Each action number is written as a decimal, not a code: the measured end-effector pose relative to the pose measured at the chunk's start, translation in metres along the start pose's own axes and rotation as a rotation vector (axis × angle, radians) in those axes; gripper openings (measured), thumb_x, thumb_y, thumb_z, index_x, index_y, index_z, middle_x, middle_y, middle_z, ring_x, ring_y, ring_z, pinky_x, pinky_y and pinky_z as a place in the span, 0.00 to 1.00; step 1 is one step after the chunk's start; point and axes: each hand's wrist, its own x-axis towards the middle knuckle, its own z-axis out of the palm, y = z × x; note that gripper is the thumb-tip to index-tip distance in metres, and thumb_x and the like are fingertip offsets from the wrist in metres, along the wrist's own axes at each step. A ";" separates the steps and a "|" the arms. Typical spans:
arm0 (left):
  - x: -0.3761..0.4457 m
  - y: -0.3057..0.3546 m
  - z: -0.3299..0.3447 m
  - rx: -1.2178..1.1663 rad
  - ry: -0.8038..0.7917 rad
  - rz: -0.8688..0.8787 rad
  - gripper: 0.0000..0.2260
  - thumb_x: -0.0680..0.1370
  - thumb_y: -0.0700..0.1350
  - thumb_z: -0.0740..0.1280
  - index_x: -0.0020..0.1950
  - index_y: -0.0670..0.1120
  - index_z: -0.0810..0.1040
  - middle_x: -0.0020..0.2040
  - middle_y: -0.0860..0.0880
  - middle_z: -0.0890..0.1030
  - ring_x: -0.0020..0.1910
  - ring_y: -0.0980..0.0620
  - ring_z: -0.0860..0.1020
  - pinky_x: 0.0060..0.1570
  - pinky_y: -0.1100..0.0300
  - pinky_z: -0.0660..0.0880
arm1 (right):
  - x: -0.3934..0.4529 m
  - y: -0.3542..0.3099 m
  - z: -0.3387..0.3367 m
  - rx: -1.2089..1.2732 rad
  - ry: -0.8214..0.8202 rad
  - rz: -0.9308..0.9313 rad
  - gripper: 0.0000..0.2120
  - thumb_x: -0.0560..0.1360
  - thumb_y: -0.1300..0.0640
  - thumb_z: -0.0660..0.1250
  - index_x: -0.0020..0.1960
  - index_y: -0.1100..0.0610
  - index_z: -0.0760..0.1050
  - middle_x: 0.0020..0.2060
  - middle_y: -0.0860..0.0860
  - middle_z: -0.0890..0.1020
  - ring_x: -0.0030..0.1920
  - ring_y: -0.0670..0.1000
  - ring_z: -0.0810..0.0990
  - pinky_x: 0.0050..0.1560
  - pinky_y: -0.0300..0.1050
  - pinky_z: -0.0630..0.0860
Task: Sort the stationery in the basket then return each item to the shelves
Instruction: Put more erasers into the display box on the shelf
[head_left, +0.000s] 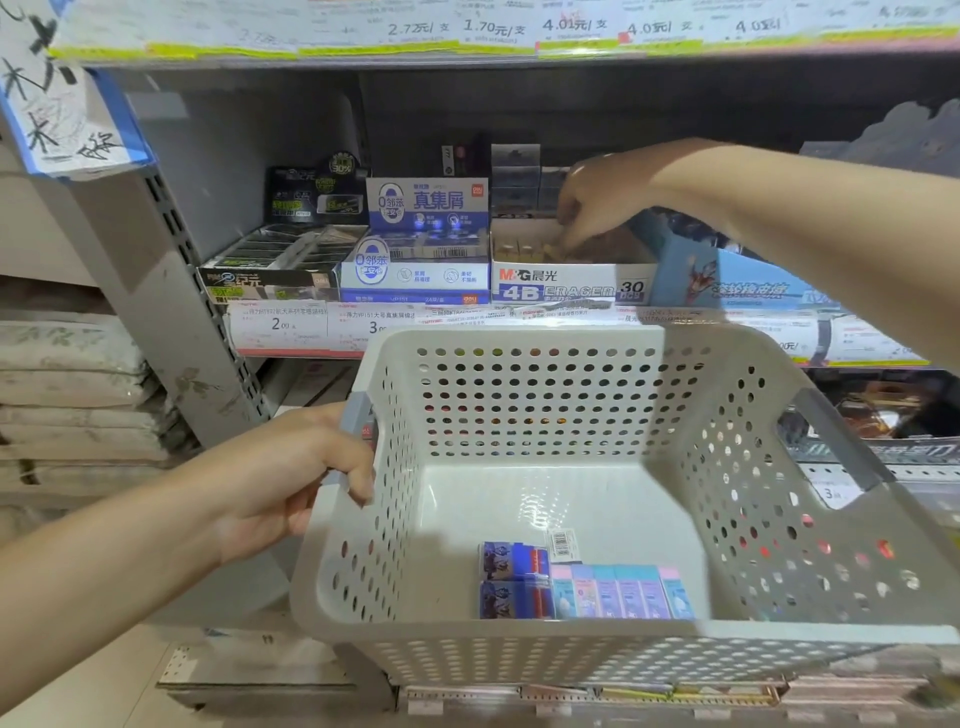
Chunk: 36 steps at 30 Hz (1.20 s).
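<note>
Left hand (291, 478) grips grey handle of white perforated plastic basket (519, 654). Right hand (592, 202) reaches into white cardboard 4B eraser box (566, 286) on shelf; grasp unclear, blurred.

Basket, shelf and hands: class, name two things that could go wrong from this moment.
1. Only the left hand holds the basket, by one handle; it could tip and slide the erasers around.
2. The right hand is blurred inside the 4B eraser box; it might knock neighbouring erasers askew.
</note>
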 end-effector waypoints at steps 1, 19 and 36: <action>-0.001 0.000 0.000 0.001 0.002 -0.001 0.33 0.45 0.36 0.66 0.51 0.39 0.78 0.41 0.38 0.79 0.42 0.40 0.73 0.47 0.47 0.62 | 0.001 -0.002 0.004 -0.023 0.004 0.007 0.18 0.73 0.43 0.66 0.50 0.58 0.80 0.45 0.53 0.83 0.45 0.56 0.82 0.46 0.49 0.79; -0.007 0.002 0.007 0.054 -0.002 -0.015 0.28 0.54 0.33 0.63 0.54 0.41 0.79 0.40 0.40 0.83 0.33 0.44 0.81 0.51 0.41 0.76 | 0.016 0.009 0.029 0.172 0.129 -0.084 0.14 0.76 0.65 0.64 0.59 0.55 0.79 0.57 0.52 0.81 0.54 0.54 0.79 0.57 0.49 0.78; -0.009 0.015 0.042 0.030 0.034 -0.017 0.31 0.49 0.32 0.65 0.52 0.39 0.79 0.43 0.38 0.82 0.41 0.40 0.78 0.57 0.36 0.71 | -0.117 -0.045 0.103 0.086 0.091 -0.453 0.07 0.70 0.58 0.61 0.34 0.55 0.73 0.31 0.52 0.78 0.33 0.53 0.74 0.38 0.41 0.73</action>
